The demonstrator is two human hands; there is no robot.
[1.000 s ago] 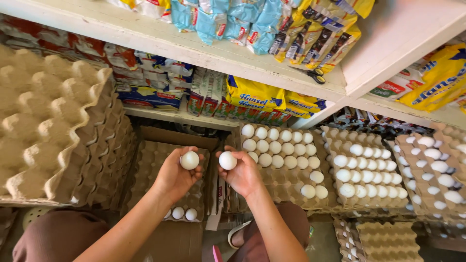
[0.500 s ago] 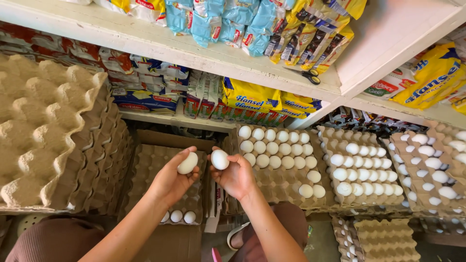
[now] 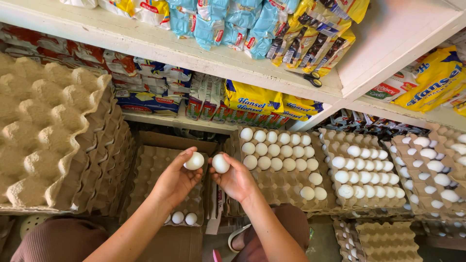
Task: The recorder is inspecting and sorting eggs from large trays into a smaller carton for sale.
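Both eggs are now held a little lower and closer together than half a second ago, and the view has shifted slightly, so that the shelf edge sits lower in the picture. One white egg [image 3: 194,161] is grasped in the fingertips of the left hand [image 3: 175,182]; a second white egg [image 3: 221,163] is grasped in the fingertips of the right hand [image 3: 238,180]. The two eggs are set side by side, near each other but not touching, where a second ago they were held slightly higher and farther apart.

Places are given from the part-filled tray [image 3: 284,187], which is stacked on other trays. Both eggs are held just left of its left edge, at the level of its upper rows. Left of it and lower, under the left hand, an open cardboard box [image 3: 160,140] is seen with an egg tray [image 3: 150,167] inside; a few white eggs [image 3: 184,218] lie at that tray's near edge. Far left of it, a tall stack of empty trays [image 3: 53,131] is seen, unchanged. To its right, further trays of white eggs [image 3: 369,170] are laid side by side. Above it, a white shelf [image 3: 194,53] carries packets of snacks [image 3: 252,99], with scissors [image 3: 308,77] lying at the shelf edge.
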